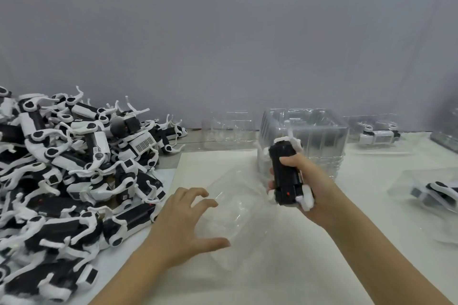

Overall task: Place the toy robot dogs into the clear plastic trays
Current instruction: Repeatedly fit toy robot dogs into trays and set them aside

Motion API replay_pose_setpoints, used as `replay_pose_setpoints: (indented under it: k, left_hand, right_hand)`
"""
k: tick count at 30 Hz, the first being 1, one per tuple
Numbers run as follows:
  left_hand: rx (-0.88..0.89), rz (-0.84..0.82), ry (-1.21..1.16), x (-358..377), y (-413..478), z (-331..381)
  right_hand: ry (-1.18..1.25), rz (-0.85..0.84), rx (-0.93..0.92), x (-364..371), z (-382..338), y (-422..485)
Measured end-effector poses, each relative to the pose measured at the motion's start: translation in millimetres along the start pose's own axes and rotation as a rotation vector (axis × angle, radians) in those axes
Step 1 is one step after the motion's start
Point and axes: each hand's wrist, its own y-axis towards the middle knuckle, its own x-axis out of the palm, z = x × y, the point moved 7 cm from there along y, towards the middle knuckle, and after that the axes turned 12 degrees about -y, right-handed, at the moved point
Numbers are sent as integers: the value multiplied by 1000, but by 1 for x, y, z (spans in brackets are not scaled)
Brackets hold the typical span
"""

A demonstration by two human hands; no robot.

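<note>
While the right hand (pixel 304 188) grips a toy robot dog (pixel 285 173) round its rigid black body, centre right, the left hand (pixel 183 225) spreads open against a flimsy clear tray (pixel 238 208) at centre, and the dog's thin legs look fragile, so the body seems safest to hold.

Packing wkshp: toy-dog heap (pixel 74 168), tray stack (pixel 319 136)

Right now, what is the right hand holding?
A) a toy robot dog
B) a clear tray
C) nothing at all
A: the right hand has its fingers curled round a black and white toy robot dog.
</note>
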Motion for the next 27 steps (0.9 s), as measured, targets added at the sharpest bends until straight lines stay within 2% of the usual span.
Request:
replay_pose_setpoints:
  k: [2, 3, 8, 10, 13, 15, 16, 18, 20, 24, 27]
  left_hand:
    - [50, 43, -6, 3, -4, 15]
    - [62, 64, -90, 3, -5, 20]
    - [-47, 389, -858, -32, 22, 18]
    - [-16, 304, -1057, -40, 43, 21]
    - [92, 111, -1015, -39, 67, 36]
    - [92, 114, -964, -32, 75, 28]
    - [50, 117, -965, -26, 78, 18]
    - [-108, 125, -1000, -10, 81, -12]
    - [-267, 148, -983, 4, 78, -42]
    - [-382, 18, -1000, 32, 67, -59]
    - [-389, 45, -882, 32, 55, -56]
  right_hand:
    - [-94, 48, -53, 4, -3, 2]
    - [-139, 75, -90, 5, -5, 3]
    - [-577, 105, -428, 18, -17, -1]
    - [-739, 110, -616, 31, -25, -9]
    - [-947, 186, -846, 46, -36, -17]
    - [-891, 282, -929, 41, -42, -20]
    - [-761, 315, -910, 32, -44, -20]
    - [-424, 325, -808, 13, -44, -16]
    - [-248, 293, -706, -3, -40, -9]
    - [-230, 232, -627, -11, -39, -1]
    - [-249, 236, -619, -15, -39, 1]
